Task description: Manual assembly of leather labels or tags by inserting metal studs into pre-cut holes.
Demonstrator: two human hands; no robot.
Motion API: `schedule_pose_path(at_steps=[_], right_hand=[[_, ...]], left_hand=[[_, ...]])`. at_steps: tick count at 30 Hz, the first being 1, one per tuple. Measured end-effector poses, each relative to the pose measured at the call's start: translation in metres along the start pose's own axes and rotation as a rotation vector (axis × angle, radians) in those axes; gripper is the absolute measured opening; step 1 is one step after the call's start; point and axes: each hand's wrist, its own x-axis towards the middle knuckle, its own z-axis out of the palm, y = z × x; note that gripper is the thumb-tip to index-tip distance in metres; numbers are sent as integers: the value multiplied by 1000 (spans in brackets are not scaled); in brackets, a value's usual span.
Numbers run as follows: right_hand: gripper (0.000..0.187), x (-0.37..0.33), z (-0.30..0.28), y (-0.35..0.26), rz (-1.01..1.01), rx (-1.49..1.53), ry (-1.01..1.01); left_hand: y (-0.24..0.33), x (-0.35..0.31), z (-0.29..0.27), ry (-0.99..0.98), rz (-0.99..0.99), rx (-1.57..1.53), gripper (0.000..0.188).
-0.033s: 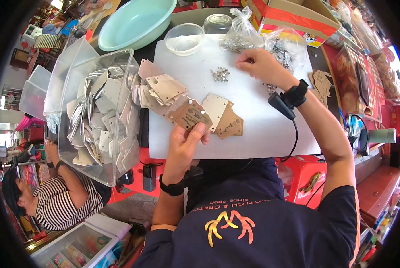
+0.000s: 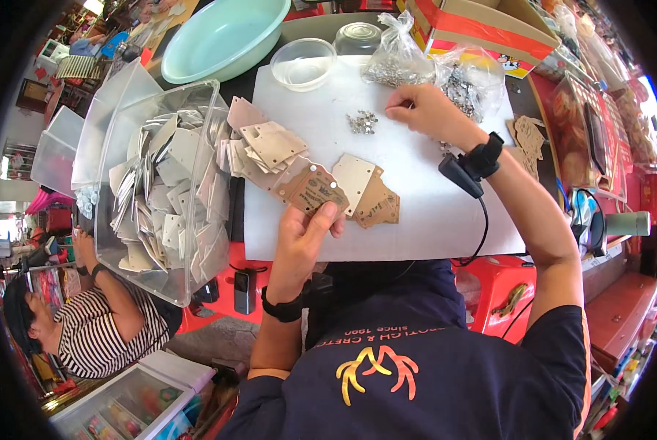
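Observation:
My left hand (image 2: 304,233) pinches a brown printed card (image 2: 315,189) by its lower edge, thumb on top. This card has small holes and a few white dots along its edges. Beside it on the white sheet (image 2: 431,213) lie a pale card (image 2: 353,176) and another brown card (image 2: 378,204). Over the sheet my right hand (image 2: 427,114) is closed, its fingertips together; whatever is in them is too small to make out. Left of those fingertips sits a small pile of shiny metal pieces (image 2: 361,122). A stack of pale cards (image 2: 270,145) lies left of the held card.
A clear bin (image 2: 217,110) full of pale cards stands at the left. Farther back are a light-green basin (image 2: 226,37), a clear bowl (image 2: 303,64), bags of metal pieces (image 2: 398,59) and a cardboard box (image 2: 489,33). A person in stripes (image 2: 108,323) sits at the left.
My right hand has shifted and turned slightly, still beside the small metal pile. The left hand and its card have stayed put.

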Motion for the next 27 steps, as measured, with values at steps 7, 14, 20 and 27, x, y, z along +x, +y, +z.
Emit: schedule_pose_path(at_steps=[7, 14, 20, 27], right_hand=[[14, 9, 19, 0, -149, -233, 86], [12, 24, 36, 2, -308, -310, 133], [13, 27, 41, -8, -347, -482, 105], [14, 26, 39, -13, -341, -511, 145]], left_hand=[[-1, -3, -2, 30, -16, -1, 24], [-4, -1, -2, 16, -26, -21, 24], [-4, -1, -3, -10, -58, -3, 34], [1, 3, 2, 23, -53, -24, 30]])
